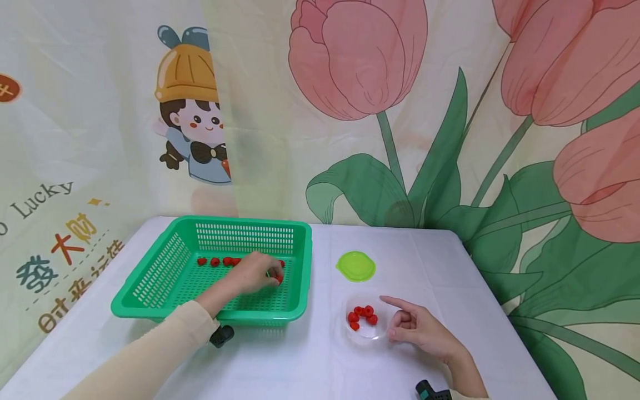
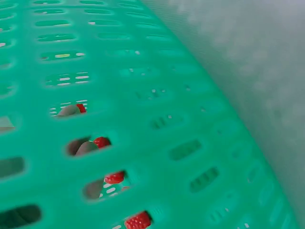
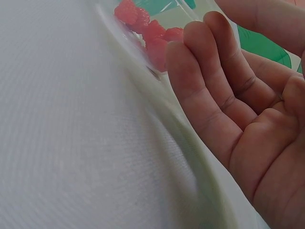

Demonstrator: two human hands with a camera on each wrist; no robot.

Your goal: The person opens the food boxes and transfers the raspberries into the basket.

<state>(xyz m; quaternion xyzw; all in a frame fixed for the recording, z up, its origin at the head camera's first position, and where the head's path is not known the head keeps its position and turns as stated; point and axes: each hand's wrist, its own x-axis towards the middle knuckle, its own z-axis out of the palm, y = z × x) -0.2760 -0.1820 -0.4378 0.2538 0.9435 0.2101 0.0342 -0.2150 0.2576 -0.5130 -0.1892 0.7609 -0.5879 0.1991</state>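
Note:
My left hand (image 1: 254, 274) is inside the green basket (image 1: 295, 303), thumb and fingertips pinching a red raspberry (image 1: 279, 279) near its right side. Through the basket wall's slots (image 2: 186, 150), the left wrist view shows parts of fingers beside several red berries (image 2: 138, 221). A round clear container (image 1: 368, 338) with several raspberries (image 1: 368, 310) stands right of the basket. At its right side is my right hand (image 1: 425, 332), index finger extended by the rim and thumb low at the wall. The other fingers (image 3: 202, 52) are loosely bent beside the container in the right wrist view.
A light green lid (image 1: 356, 266) lies on the white table (image 1: 320, 366) behind the clear container. More raspberries (image 1: 215, 261) form a row inside the basket. Behind the table hangs a printed cloth (image 1: 260, 111) with tulips and a cartoon figure.

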